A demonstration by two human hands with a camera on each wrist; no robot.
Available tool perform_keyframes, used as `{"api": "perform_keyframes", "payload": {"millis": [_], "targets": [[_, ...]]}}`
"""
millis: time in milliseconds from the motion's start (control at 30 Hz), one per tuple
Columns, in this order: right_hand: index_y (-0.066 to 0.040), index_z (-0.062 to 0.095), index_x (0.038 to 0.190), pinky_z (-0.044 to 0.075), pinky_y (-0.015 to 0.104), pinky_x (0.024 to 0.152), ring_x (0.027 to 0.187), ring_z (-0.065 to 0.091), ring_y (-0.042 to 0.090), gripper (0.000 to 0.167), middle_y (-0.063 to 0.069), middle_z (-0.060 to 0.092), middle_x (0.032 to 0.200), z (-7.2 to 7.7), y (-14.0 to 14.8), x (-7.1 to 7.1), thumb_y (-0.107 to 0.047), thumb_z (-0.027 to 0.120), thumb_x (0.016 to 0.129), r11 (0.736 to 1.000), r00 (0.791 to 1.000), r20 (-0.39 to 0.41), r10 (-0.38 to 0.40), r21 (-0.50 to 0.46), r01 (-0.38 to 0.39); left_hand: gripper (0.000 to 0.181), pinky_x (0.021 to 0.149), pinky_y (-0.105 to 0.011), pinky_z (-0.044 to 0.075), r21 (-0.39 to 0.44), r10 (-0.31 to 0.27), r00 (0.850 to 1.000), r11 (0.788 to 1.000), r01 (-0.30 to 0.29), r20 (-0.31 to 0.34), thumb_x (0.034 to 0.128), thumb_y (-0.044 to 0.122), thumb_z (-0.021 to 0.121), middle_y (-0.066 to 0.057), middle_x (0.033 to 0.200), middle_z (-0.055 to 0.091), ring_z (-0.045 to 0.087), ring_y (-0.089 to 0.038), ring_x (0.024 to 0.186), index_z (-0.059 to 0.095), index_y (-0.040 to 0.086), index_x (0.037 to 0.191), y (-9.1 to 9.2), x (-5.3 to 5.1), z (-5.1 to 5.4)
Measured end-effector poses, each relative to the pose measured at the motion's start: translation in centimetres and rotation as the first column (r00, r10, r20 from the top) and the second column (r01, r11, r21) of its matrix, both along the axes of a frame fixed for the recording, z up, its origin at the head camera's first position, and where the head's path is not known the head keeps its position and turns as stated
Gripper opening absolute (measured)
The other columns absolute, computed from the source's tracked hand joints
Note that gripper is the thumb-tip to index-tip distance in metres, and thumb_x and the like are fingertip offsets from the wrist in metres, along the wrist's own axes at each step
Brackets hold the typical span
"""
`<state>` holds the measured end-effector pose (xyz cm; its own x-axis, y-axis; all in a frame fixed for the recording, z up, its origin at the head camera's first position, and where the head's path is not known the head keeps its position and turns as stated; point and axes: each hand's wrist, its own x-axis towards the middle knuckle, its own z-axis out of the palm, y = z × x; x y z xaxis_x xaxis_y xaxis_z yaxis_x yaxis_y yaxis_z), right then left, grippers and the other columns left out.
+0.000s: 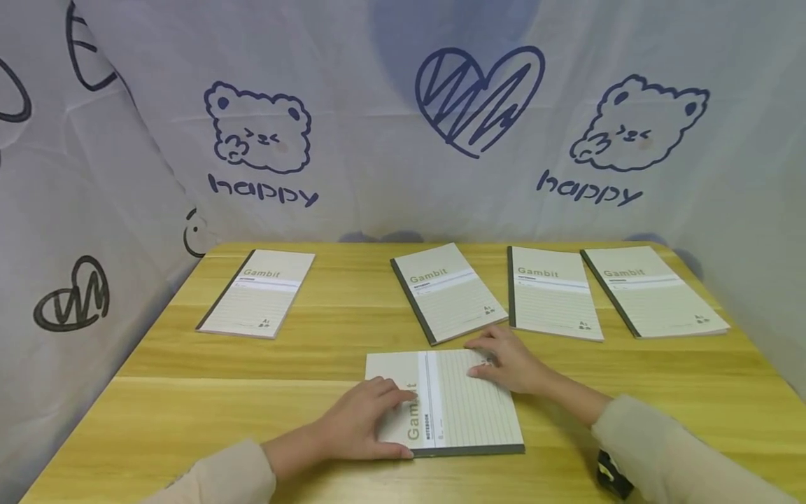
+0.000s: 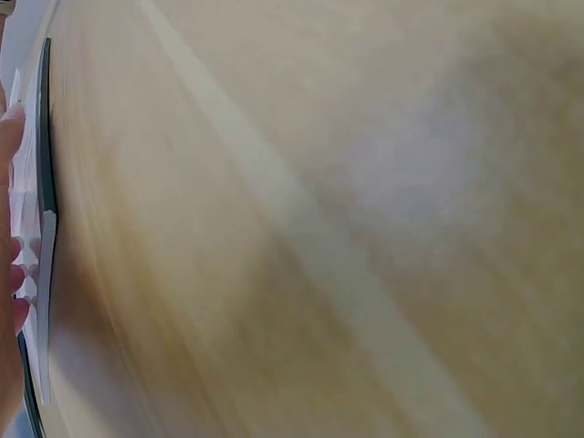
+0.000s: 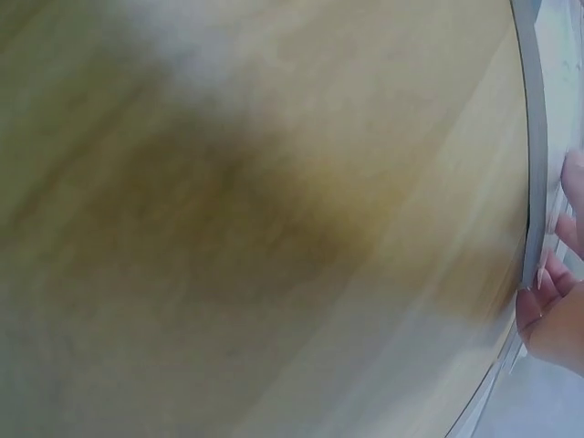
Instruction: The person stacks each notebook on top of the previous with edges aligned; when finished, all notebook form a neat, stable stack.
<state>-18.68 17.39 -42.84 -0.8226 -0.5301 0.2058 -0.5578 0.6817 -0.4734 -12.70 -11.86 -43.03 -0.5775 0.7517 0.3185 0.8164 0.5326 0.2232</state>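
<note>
One notebook (image 1: pixel 472 406) with a cream cover lies sideways near the table's front edge, its dark spine facing the person. The left hand (image 1: pixel 352 422) rests on its left end, thumb at the spine edge and relaxed fingers over the cover. At the far right corner, the right hand (image 1: pixel 513 364) touches the cover and far edge with loosely bent fingers. The left wrist view shows the left hand (image 2: pixel 7 356) beside the notebook's edge (image 2: pixel 46 274), partly cut off. In the right wrist view, fingertips of the right hand (image 3: pixel 558 319) meet a notebook's edge; their undersides are hidden.
Along the back of the wooden table (image 1: pixel 220 406) lie several more notebooks: one at the left (image 1: pixel 258 297), one right of centre (image 1: pixel 450 297) and two at the right (image 1: pixel 554 297). A printed cloth (image 1: pixel 378 189) hangs behind. Below the right sleeve shows a black object (image 1: pixel 612 476).
</note>
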Motion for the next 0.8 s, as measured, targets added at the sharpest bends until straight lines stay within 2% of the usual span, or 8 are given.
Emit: {"api": "perform_keyframes", "payload": {"millis": [200,333,467,600,800], "targets": [[-0.003,0.063,0.110,0.041,0.044,0.087,0.101,0.051,0.026,0.041,0.011,0.059,0.107,0.1,-0.1,-0.2,-0.028,0.071,0.079,0.999,0.999,-0.030,0.027,0.044,-0.025,0.068,0.072,-0.014,0.039,-0.019,-0.043,0.998,0.999,0.042,-0.043,0.0683,0.065,0.067,0.009,0.097,0.057,0.046,-0.003,0.083,0.060,0.018,0.117,0.0,0.2,-0.2],[-0.004,0.062,0.108,0.041,0.046,0.088,0.102,0.052,0.028,0.040,0.011,0.060,0.107,0.3,-0.2,-0.6,-0.030,0.071,0.079,0.996,0.998,-0.048,0.046,0.077,-0.042,0.064,0.071,-0.014,0.038,-0.033,-0.030,0.999,0.999,0.029,-0.038,0.0690,0.064,0.067,0.009,0.096,0.056,0.044,-0.003,0.082,0.062,0.019,0.113,0.0,0.3,-0.1],[-0.005,0.060,0.106,0.041,0.046,0.089,0.102,0.052,0.028,0.039,0.011,0.061,0.106,0.6,-0.2,-0.9,-0.031,0.072,0.078,0.993,0.998,-0.023,0.053,0.110,-0.050,0.062,0.070,-0.013,0.036,-0.049,-0.004,1.000,0.999,0.004,-0.001,0.0695,0.063,0.067,0.009,0.096,0.055,0.043,-0.002,0.082,0.063,0.020,0.113,-0.1,0.3,0.1],[-0.007,0.059,0.099,0.042,0.040,0.084,0.094,0.052,0.022,0.036,0.006,0.061,0.098,0.8,-0.3,-1.0,-0.033,0.072,0.077,0.989,0.998,0.017,0.054,0.137,-0.056,0.063,0.070,-0.013,0.037,-0.055,0.009,0.999,0.998,-0.008,0.031,0.0704,0.062,0.067,0.008,0.096,0.055,0.043,-0.003,0.082,0.063,0.018,0.115,-0.4,0.3,0.2],[-0.009,0.054,0.085,0.036,0.023,0.066,0.075,0.042,0.010,0.033,-0.002,0.052,0.079,1.4,-0.6,-1.1,-0.035,0.073,0.076,0.986,0.990,0.115,0.077,0.139,-0.093,0.066,0.073,-0.017,0.040,-0.055,0.018,1.000,0.998,-0.017,0.015,0.0702,0.065,0.066,0.009,0.095,0.054,0.044,-0.003,0.082,0.061,0.018,0.116,-1.2,0.1,0.0]]}}
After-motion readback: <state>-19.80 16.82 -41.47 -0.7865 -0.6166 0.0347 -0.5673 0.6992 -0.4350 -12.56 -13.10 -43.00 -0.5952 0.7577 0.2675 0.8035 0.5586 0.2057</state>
